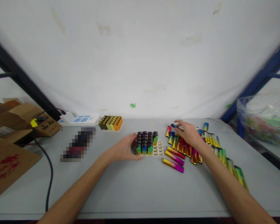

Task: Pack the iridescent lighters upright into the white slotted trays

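A white tray with rows of round-cornered holes sits mid-table. Upright lighters with black tops and shiny green-blue bodies fill its left part; holes on its right side are bare. My left hand grips the tray's left end, thumb along the front and fingers behind. Over the loose lighters at the right, my right hand pinches a dark-topped lighter, partly hidden by the fingers. Beneath and around that hand lie many loose metallic lighters in red, gold, purple, green and blue.
A second block of upright yellow and orange lighters stands at the back left. Nearby are a white power strip, a pixelated dark object, cardboard boxes and a black cable. A clear plastic bag is at the right.
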The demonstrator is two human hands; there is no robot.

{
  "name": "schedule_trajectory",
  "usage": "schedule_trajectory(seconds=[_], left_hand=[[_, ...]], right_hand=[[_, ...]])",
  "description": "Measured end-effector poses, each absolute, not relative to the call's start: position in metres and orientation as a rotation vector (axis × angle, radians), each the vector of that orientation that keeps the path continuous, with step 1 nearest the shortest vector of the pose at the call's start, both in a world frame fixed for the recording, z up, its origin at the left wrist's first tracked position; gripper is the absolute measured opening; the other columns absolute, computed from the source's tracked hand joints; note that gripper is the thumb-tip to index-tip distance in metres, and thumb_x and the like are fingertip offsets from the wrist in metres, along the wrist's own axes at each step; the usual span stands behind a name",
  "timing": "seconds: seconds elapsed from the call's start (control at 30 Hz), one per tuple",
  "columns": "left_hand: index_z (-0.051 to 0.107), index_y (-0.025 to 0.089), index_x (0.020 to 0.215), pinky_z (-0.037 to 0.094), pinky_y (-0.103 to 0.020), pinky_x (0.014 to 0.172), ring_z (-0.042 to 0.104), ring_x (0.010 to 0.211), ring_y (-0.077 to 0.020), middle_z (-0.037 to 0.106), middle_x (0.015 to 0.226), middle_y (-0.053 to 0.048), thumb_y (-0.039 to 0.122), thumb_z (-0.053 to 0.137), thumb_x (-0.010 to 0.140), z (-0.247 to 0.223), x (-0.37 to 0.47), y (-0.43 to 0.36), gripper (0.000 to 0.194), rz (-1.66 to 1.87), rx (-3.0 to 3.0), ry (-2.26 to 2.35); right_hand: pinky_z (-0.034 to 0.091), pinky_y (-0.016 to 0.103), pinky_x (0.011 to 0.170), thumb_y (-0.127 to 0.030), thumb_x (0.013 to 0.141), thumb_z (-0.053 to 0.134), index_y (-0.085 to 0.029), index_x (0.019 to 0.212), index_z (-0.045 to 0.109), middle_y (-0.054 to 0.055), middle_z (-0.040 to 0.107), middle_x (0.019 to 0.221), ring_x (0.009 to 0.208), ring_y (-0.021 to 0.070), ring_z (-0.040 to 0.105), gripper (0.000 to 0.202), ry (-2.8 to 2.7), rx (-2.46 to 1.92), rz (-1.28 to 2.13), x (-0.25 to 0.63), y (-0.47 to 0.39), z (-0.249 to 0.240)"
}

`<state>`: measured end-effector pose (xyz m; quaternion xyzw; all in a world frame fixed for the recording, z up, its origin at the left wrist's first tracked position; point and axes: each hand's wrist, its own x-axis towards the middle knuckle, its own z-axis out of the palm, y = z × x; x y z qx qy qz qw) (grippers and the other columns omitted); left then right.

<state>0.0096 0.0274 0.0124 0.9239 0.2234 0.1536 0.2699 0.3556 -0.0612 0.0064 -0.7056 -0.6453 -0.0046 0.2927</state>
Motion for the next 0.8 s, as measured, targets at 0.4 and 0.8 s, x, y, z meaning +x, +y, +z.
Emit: schedule_trajectory(seconds=[0.4,0.8], left_hand=[[0.062,0.021,0.127,0.053,-0.044,0.103,0.066,0.112,-0.0315,0.068,0.125,-0.009,0.042,0.089,0.068,0.012,0.01,0.029,0.068,0.437,2.469,0.576],[0.063,0.02,0.116,0.052,-0.045,0.105,0.065,0.114,-0.0321,0.068,0.118,-0.009,0.043,0.088,0.069,0.014,0.011,0.028,0.058,0.433,2.494,0.578]], right_hand=[[0.019,0.018,0.043,-0.069,0.087,0.066,-0.026,0.101,0.05,-0.01,0.043,0.065,0.046,0.0063,0.028,0.048,-1.063,-1.166,1.128,0.284,-0.077,0.033],[0.009,0.025,0.04,-0.05,0.091,0.034,-0.026,0.057,0.031,-0.007,0.021,0.05,0.044,0.0102,0.012,0.042,-0.92,-1.239,1.177,0.25,-0.08,0.025]])
